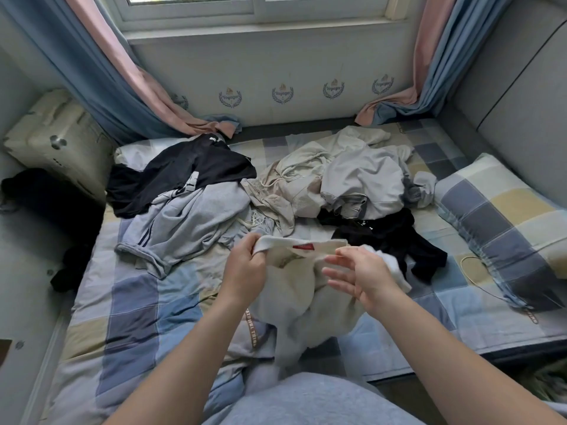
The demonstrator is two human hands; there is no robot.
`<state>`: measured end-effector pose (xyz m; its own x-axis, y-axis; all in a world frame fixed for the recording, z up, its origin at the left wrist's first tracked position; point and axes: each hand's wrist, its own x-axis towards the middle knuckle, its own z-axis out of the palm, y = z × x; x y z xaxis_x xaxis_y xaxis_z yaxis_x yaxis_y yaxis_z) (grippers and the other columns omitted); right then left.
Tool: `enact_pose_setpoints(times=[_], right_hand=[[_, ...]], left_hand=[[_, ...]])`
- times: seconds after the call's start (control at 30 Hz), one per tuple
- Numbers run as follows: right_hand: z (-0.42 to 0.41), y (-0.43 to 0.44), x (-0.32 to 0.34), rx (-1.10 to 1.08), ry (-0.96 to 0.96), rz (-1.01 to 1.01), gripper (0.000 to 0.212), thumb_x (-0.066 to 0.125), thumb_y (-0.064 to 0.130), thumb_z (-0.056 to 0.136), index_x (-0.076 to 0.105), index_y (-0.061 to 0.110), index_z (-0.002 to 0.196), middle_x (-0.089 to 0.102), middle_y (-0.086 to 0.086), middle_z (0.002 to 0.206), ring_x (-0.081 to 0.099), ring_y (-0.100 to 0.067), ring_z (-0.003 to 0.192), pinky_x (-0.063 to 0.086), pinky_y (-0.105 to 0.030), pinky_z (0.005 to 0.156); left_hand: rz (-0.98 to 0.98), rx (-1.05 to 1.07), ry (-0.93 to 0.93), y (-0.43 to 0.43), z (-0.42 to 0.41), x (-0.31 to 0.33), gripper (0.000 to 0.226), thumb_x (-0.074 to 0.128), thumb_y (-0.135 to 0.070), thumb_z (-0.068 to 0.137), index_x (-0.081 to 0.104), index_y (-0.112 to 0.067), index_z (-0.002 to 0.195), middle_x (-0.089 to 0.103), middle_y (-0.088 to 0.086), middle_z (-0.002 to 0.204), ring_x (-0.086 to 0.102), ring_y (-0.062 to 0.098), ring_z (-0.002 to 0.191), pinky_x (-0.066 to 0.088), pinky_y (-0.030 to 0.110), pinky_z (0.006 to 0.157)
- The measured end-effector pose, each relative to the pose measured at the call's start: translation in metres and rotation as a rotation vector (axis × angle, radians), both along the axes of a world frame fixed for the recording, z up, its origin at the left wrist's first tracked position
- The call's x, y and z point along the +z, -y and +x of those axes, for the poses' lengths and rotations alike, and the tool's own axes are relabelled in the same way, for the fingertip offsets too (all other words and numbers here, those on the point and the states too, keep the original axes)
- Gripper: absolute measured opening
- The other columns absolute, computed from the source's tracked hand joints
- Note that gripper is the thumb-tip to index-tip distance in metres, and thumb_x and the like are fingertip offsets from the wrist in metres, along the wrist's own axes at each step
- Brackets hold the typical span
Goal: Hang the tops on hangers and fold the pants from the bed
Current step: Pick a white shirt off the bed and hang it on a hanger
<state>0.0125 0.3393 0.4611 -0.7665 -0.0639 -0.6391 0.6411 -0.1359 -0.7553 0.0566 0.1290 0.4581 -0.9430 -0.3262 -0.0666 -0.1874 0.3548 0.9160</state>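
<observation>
left hand (245, 268) pinches collar of white top (294, 302) over near edge of bed (138, 302), right hand (365, 277) fingers spread beside collar; probably top-hanging step, next needs a hanger, none visible.

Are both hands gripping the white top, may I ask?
No, the left hand alone grips the white top; the right hand has straight, spread fingers.
</observation>
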Motion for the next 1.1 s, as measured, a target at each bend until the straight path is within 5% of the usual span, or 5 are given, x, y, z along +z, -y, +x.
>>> enact_pose_setpoints(times=[0.23, 0.33, 0.47, 0.6, 1.1], right_hand=[[0.013, 0.001, -0.002, 0.57, -0.558, 0.518, 0.075, 0.078, 0.028, 0.085, 0.039, 0.033, 0.148, 0.041, 0.012, 0.141, 0.035, -0.008, 0.13, 0.029, -0.031, 0.112], [0.018, 0.013, -0.006, 0.723, -0.599, 0.458, 0.062, 0.078, 0.038, 0.084, 0.05, 0.037, 0.139, 0.052, 0.012, 0.136, 0.043, -0.006, 0.128, 0.034, -0.026, 0.107], [0.029, 0.036, -0.018, 0.56, -0.597, 0.572, 0.015, 0.063, 0.042, 0.091, 0.062, 0.028, 0.098, 0.067, 0.006, 0.098, 0.061, -0.015, 0.098, 0.051, -0.036, 0.082], [0.037, 0.042, -0.041, 0.39, -0.535, 0.812, 0.027, 0.053, 0.033, 0.095, 0.045, 0.028, 0.069, 0.055, 0.004, 0.074, 0.056, -0.027, 0.076, 0.044, -0.041, 0.061], [0.18, -0.06, -0.055, -0.283, -0.027, 1.038, 0.016, 0.042, -0.003, 0.079, 0.049, 0.006, 0.069, 0.049, -0.008, 0.064, 0.043, -0.025, 0.062, 0.022, -0.031, 0.051]], left_hand=[[-0.068, -0.244, -0.087, -0.012, 0.001, 0.037, 0.013, 0.052, -0.015, 0.086, 0.063, -0.021, 0.083, 0.059, -0.006, 0.069, 0.053, 0.011, 0.068, 0.042, 0.028, 0.063], [-0.076, -0.239, -0.108, -0.012, 0.004, 0.047, 0.017, 0.055, -0.003, 0.087, 0.066, -0.015, 0.084, 0.063, 0.003, 0.074, 0.058, 0.021, 0.074, 0.045, 0.036, 0.067], [-0.081, -0.267, -0.101, -0.013, 0.006, 0.055, 0.013, 0.054, -0.009, 0.082, 0.066, -0.013, 0.083, 0.063, 0.008, 0.076, 0.058, 0.025, 0.076, 0.046, 0.042, 0.069], [-0.071, -0.349, -0.097, -0.009, 0.01, 0.049, 0.022, 0.056, -0.001, 0.085, 0.065, -0.02, 0.079, 0.06, -0.004, 0.07, 0.054, 0.012, 0.069, 0.044, 0.03, 0.063], [-0.219, -0.7, -0.052, -0.022, 0.003, -0.012, 0.027, 0.049, -0.007, 0.093, 0.05, -0.032, 0.084, 0.054, -0.005, 0.07, 0.046, 0.001, 0.059, 0.036, 0.032, 0.054]])
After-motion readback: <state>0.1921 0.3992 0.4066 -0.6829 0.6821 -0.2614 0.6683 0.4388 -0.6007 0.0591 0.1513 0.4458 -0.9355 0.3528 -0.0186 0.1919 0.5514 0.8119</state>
